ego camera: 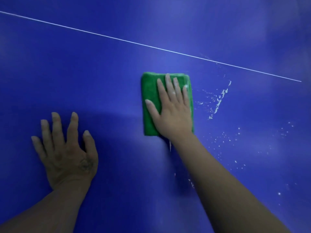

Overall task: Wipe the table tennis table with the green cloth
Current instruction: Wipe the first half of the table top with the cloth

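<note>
The blue table tennis table [101, 78] fills the whole head view. A folded green cloth [149, 98] lies flat on it just right of centre. My right hand [173, 111] presses down on the cloth with straight, spread fingers and covers most of its right half. My left hand [65, 148] rests flat on the bare table at the lower left, fingers spread, apart from the cloth.
A thin white line [151, 46] crosses the table diagonally from upper left to right. White crumbs and smears [218, 101] lie scattered to the right of the cloth, and finer white specks [235, 140] spread toward the lower right.
</note>
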A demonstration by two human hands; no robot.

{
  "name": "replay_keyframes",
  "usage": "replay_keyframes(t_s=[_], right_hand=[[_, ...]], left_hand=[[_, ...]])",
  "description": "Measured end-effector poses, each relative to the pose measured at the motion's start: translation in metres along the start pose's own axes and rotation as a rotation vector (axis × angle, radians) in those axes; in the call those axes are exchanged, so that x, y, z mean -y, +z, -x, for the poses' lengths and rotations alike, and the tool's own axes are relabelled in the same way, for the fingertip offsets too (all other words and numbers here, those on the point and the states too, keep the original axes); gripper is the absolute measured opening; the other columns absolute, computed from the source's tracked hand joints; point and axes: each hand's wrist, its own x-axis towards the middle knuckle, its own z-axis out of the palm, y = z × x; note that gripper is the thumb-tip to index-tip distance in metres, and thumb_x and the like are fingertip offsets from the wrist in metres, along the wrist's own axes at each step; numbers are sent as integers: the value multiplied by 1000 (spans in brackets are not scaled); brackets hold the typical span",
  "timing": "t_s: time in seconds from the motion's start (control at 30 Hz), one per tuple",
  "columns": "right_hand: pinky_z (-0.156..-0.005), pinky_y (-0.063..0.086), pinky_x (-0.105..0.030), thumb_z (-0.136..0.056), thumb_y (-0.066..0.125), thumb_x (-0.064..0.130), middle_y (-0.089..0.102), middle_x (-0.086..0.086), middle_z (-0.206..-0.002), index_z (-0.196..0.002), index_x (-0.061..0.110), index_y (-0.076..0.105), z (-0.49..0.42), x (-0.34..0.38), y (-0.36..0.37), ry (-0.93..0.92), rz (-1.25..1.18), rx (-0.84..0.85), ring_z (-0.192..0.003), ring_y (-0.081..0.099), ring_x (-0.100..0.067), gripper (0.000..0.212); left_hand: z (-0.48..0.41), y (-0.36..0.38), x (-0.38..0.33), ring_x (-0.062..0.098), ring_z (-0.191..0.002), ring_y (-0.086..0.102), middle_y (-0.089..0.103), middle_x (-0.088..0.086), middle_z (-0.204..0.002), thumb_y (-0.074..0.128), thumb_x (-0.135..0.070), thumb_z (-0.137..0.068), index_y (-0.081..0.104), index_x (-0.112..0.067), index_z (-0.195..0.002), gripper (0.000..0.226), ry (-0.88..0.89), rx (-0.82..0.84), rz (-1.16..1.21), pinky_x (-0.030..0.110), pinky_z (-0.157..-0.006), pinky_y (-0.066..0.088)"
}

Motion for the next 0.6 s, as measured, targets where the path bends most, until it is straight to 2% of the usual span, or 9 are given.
replay_keyframes(t_s=[0.07,0.17,0.27,0.33,0.4,0.5,0.6], right_hand=[[-136,8,-53,-109,36,64,22,-7,-180,-170,17,35,6,-39,-7,25,14,-6,-168,18,-27,77],[-136,1,-52,-111,36,62,12,-4,-183,-173,18,25,0,-79,-14,293,37,50,-169,8,-25,77],[-135,-2,-56,-112,28,61,3,-5,-184,-175,17,16,-13,-66,-11,538,30,55,-170,1,-26,78],[-134,-3,-60,-112,24,61,-1,-9,-183,-175,14,13,-16,-33,-7,610,27,37,-169,-2,-29,79],[-133,-2,-60,-112,23,61,0,-13,-183,-174,12,13,-9,11,-2,540,34,26,-169,-1,-32,80],[-134,3,-60,-110,25,62,7,-14,-182,-173,13,21,25,73,3,273,23,-8,-169,4,-33,80],[-134,12,-59,-110,39,61,22,-12,-180,-169,13,36,69,79,4,10,-82,-32,-169,14,-30,76]], left_hand=[[-1,-1,2,23,-168,-8,4,4,-183,18,-56,-107,24,-29,-172,71,-1,14,-29,51,-134,-11],[-1,0,4,23,-168,-11,0,3,-183,13,-57,-107,19,-31,-173,72,-3,29,-51,52,-134,-11],[-2,0,4,26,-168,-6,5,5,-182,20,-55,-107,24,-29,-172,70,-1,5,-23,54,-135,-7],[-2,0,3,27,-169,-4,7,6,-182,23,-53,-107,26,-28,-172,69,1,-5,0,55,-135,-6],[-2,0,3,26,-168,-6,5,6,-182,21,-54,-107,24,-29,-172,70,2,9,-7,55,-135,-6],[-1,2,4,27,-169,-5,5,6,-182,21,-53,-107,24,-29,-172,70,5,2,-4,56,-135,-6],[1,2,3,30,-168,0,10,8,-182,26,-51,-107,29,-27,-171,69,11,-34,20,58,-135,-3]])
